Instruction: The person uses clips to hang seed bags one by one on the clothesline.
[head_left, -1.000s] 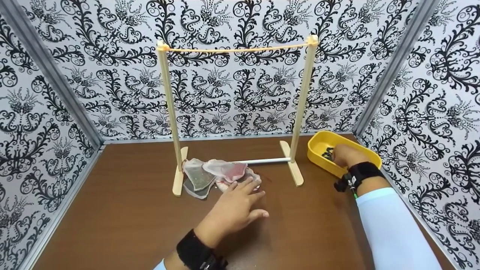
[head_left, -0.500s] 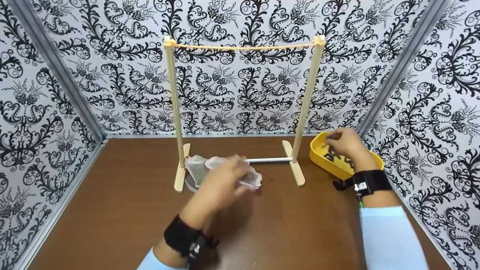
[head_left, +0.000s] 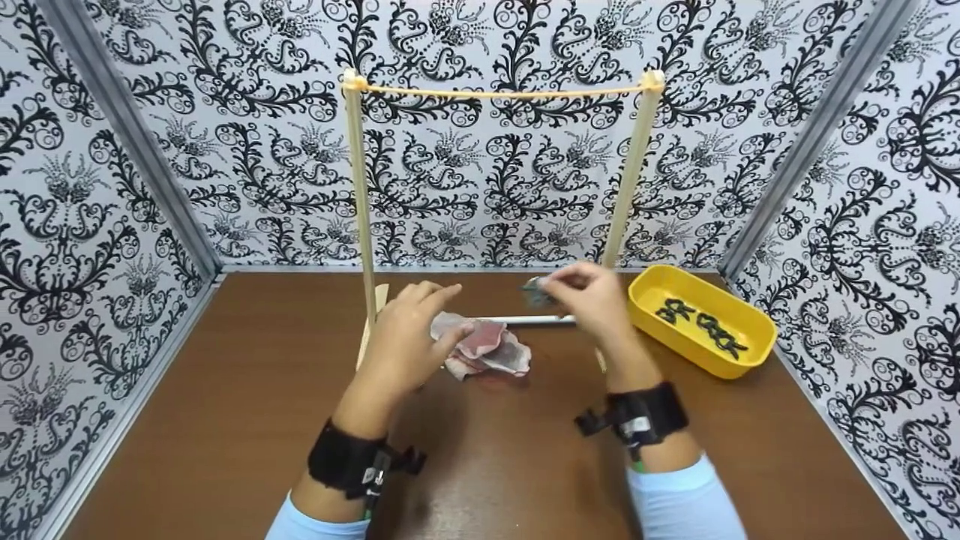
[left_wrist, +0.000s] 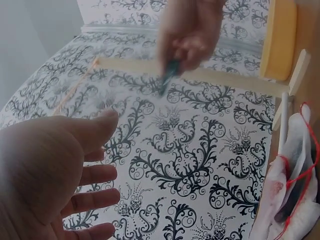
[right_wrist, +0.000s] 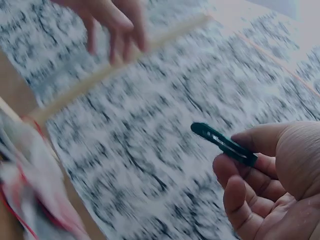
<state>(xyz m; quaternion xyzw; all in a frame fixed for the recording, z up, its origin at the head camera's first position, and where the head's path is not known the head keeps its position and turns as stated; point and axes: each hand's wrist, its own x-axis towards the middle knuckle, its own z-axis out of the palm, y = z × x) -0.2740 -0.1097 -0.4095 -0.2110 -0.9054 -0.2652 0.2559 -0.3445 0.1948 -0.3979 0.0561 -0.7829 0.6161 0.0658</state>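
Observation:
My right hand [head_left: 553, 289] hovers in front of the wooden rack [head_left: 360, 195] and pinches a small dark green clip [head_left: 535, 293] between thumb and fingers. The right wrist view shows the clip [right_wrist: 223, 143] sticking out of that pinch. My left hand [head_left: 444, 315] is raised over the table with straight, spread fingers [left_wrist: 95, 175] and holds nothing. Just right of it lies a pile of white and reddish cloth pieces [head_left: 487, 349] at the rack's foot. A yellow string [head_left: 495, 93] spans the rack's top and carries nothing.
A yellow tray [head_left: 750, 345] with several black clips [head_left: 697, 319] stands at the right, near the corner. Patterned walls close in the brown table [head_left: 247, 420] at the back and on both sides. A white rod [head_left: 532, 319] joins the rack's feet.
My right hand left the yellow tray and came left to the middle with a clip. My left hand rose off the cloth pile and its fingers spread.

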